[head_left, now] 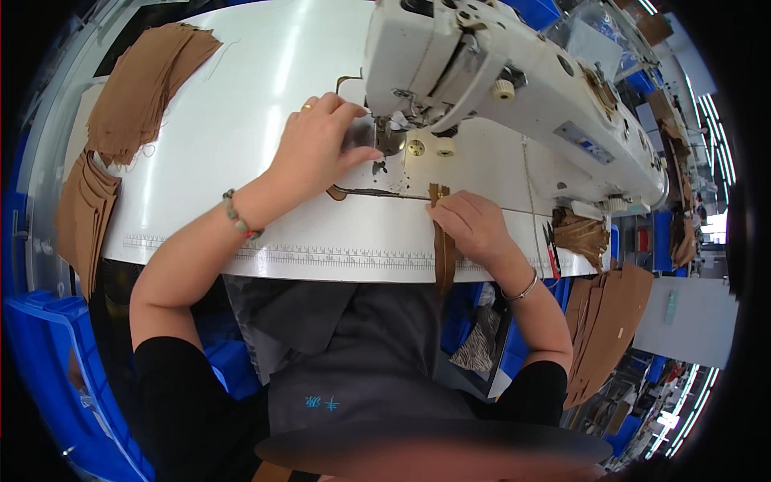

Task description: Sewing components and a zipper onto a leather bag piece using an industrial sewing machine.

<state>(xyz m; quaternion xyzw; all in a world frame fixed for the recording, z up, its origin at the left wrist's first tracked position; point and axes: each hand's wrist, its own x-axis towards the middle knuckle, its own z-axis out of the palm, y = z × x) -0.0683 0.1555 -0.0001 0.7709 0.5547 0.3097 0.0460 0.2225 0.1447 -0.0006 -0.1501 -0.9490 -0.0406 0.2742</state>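
My right hand [472, 228] pinches a brown zipper [444, 253] near its upper end, and the tape hangs down over the table's front edge. To the left of the needle, my left hand [320, 143] lies over the metal plate [391, 143] with thumb and fingers apart. Nothing shows between its fingers. The white sewing machine [514, 72] stands above the plate, its needle and presser foot just right of my left fingertips. Small dark marks dot the tabletop around the plate.
Stacked brown fabric pieces [148, 92] lie at the far left, with more folded pieces [87, 213] over the left edge. Red-handled snips [552, 255] and a brown bundle [580, 234] sit at the right. Large brown panels [610, 321] hang beyond. A blue bin [60, 353] stands lower left.
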